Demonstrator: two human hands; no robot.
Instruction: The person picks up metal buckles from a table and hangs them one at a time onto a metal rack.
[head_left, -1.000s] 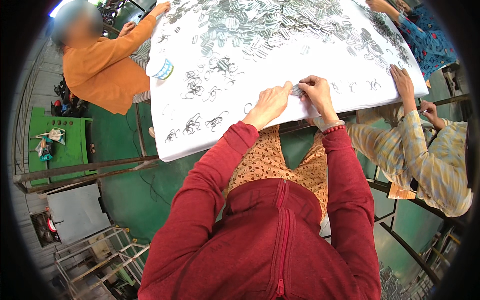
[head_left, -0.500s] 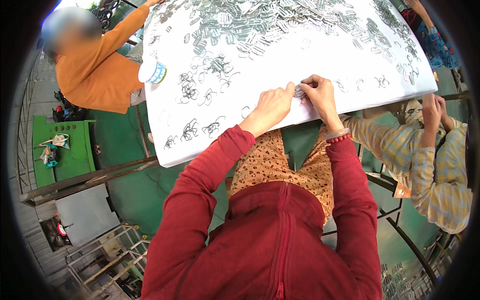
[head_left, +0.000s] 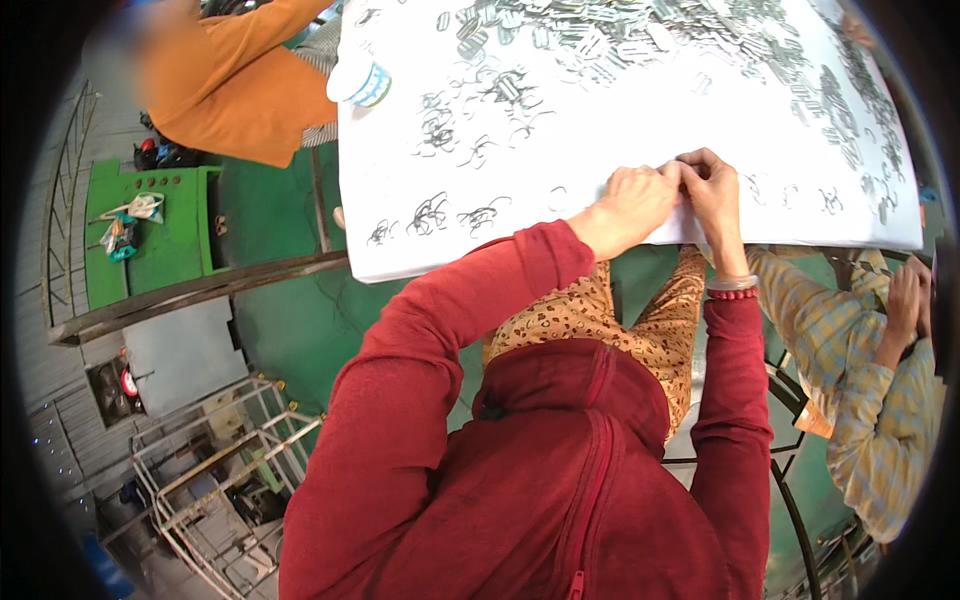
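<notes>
My left hand (head_left: 635, 205) and my right hand (head_left: 714, 195) meet just above the near edge of a white-covered table (head_left: 620, 140). Both have their fingers pinched together, fingertips touching. Whatever sits between them is hidden by the fingers. Beyond my hands lies a wide heap of small flat pieces (head_left: 650, 40), dark and silvery with slots, like strap buckles. Thin black curly scraps (head_left: 430, 213) lie in small clumps to the left, and a few more scraps (head_left: 830, 200) lie right of my right hand.
A white cup with a blue and green band (head_left: 375, 85) stands at the table's left edge. A person in orange (head_left: 230, 80) is at the left; one in a checked shirt (head_left: 860, 400) sits at the right. A green bench (head_left: 150, 235) and a metal frame (head_left: 220, 470) stand lower left.
The whole view has shifted, so table and hands appear farther right. A small grey piece that showed between my fingertips is now covered by them. My hands stay together.
</notes>
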